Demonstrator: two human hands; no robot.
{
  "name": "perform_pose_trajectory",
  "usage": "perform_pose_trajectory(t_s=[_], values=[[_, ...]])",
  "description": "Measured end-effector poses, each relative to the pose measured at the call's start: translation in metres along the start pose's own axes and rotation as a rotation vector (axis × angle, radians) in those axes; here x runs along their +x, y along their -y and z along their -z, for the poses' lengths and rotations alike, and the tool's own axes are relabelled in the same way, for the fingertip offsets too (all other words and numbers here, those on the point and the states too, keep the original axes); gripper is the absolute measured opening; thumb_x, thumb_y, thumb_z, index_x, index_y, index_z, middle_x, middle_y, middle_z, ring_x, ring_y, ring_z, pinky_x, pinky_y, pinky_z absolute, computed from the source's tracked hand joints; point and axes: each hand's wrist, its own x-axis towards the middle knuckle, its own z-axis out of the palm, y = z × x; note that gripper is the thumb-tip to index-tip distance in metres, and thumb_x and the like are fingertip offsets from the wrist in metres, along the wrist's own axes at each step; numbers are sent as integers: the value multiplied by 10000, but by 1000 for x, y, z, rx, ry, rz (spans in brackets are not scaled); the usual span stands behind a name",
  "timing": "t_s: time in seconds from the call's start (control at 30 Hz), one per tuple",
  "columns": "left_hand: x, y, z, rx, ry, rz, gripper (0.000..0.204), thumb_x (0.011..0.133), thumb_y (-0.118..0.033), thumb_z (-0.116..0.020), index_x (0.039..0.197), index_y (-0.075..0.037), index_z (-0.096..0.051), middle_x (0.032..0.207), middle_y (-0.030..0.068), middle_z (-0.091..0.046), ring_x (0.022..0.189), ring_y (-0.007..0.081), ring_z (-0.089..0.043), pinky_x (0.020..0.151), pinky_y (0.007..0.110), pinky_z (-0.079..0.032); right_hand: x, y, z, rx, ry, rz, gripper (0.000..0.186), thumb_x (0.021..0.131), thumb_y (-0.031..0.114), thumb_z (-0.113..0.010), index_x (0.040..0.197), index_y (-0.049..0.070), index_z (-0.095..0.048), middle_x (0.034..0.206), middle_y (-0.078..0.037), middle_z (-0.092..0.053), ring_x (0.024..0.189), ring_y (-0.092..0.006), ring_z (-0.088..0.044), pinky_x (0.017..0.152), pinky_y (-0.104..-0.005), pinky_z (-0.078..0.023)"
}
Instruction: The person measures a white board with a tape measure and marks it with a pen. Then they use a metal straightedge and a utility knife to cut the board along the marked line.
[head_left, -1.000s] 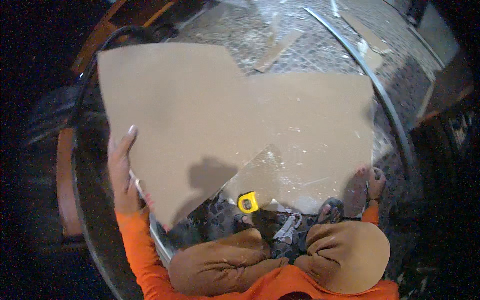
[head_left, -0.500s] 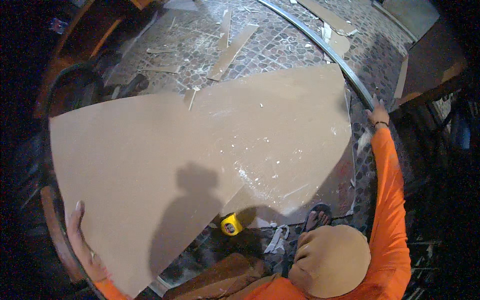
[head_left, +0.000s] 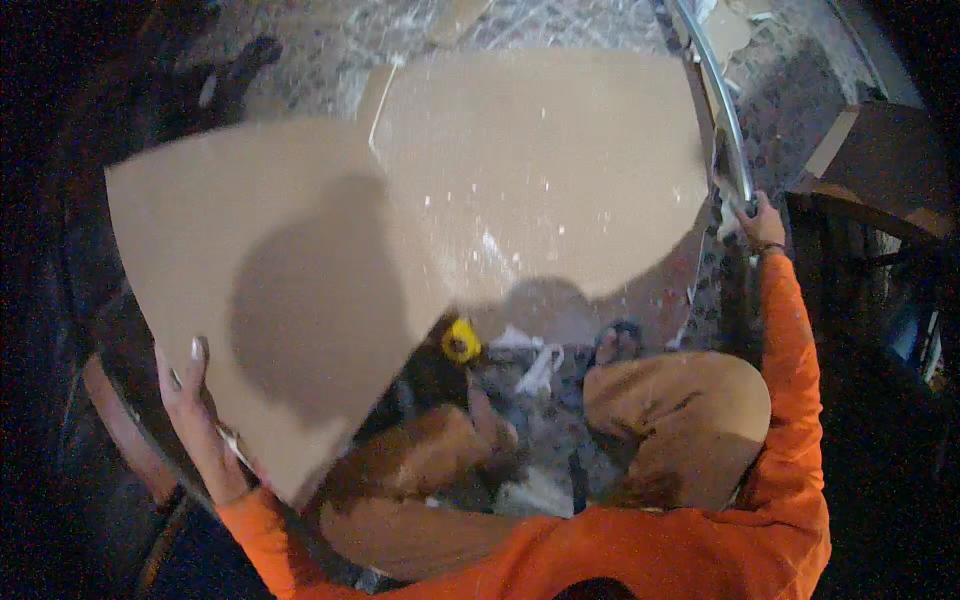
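My left hand [head_left: 198, 425] grips the left edge of a brown plasterboard sheet [head_left: 200, 240], thumb on its face and fingers behind the edge. That sheet lies slanted over part of a second brown sheet [head_left: 600, 130], which rests on the floor and carries white crumbs. At the right, my right hand [head_left: 762, 225] is closed around the near end of a long shiny metal profile [head_left: 728, 110] beside the second sheet's right edge. A yellow tape measure [head_left: 461, 342] sits by the near edge of the held sheet, in front of my legs.
White scraps [head_left: 540, 370] lie between my bent knees, near my sandalled foot [head_left: 618, 342]. A brown offcut [head_left: 462, 18] is on the patterned floor beyond the sheets. Dark wooden furniture [head_left: 880, 170] stands at the right, and a curved wooden piece [head_left: 125, 435] at the left.
My view has shifted, so the sheets and tape measure appear higher and both my legs show. The metal profile stands more lengthwise, farther right. Both hands keep their holds.
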Motion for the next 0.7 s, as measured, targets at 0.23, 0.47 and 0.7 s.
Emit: perform_pose_trajectory(t_s=[0.23,0.47,0.7], values=[[0,-31,-8,57,108,-52,592,945,-143,-684,1452,30,-430,1379,117,-557,1235,194,-543,1062,300,-390,-80,73,-46,136,-231,9,656,822,479,-733,1308,83,-540,1078,-200,-704,1002,-407,-676,835,-521,-548],[34,31,64,553,189,-468,621,960,-106,-641,1496,25,-357,1327,158,-578,1147,193,-600,950,272,-464,-244,357,-119,210,606,1117,560,805,274,-727,1342,258,-569,1117,-186,-679,736,-366,-690,654,-470,-566],[65,45,21,505,-27,-306,502,950,-192,-624,1368,58,-504,1283,220,-597,1126,294,-615,946,360,-487,-305,440,-190,229,208,1363,544,888,261,-580,1408,374,-465,1377,-176,-507,917,-336,-679,727,-481,-571]])
